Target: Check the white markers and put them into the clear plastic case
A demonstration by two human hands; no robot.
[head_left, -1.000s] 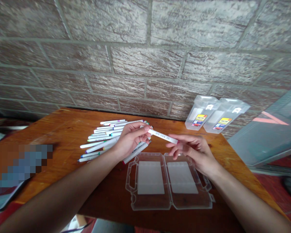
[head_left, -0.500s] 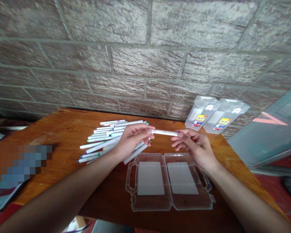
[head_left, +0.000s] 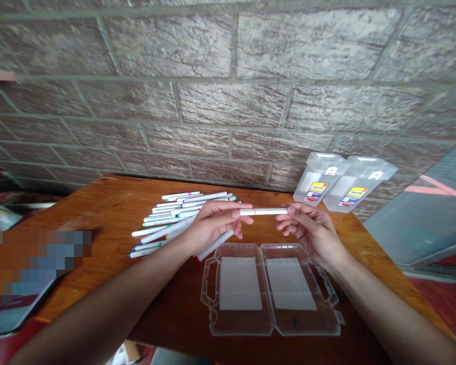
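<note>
A white marker is held level between my two hands, above the table. My left hand pinches its left end between thumb and fingers, the other fingers loosely curled. At its right end, the thumb and fingertips of my right hand are closed on it. Below lies a clear plastic case, unfolded flat, with a white sheet in each half. Several white markers with coloured ends lie in a loose pile to the left, partly hidden by my left hand.
Two clear plastic containers with yellow-and-blue labels stand at the back right against the brick wall. A blurred-out device sits at the left edge of the wooden table. A greyish panel rises on the right.
More of the marker shows between my hands, and my left fingers have straightened along it. The whole view has shifted slightly, so the table and things on it appear lower and further right.
</note>
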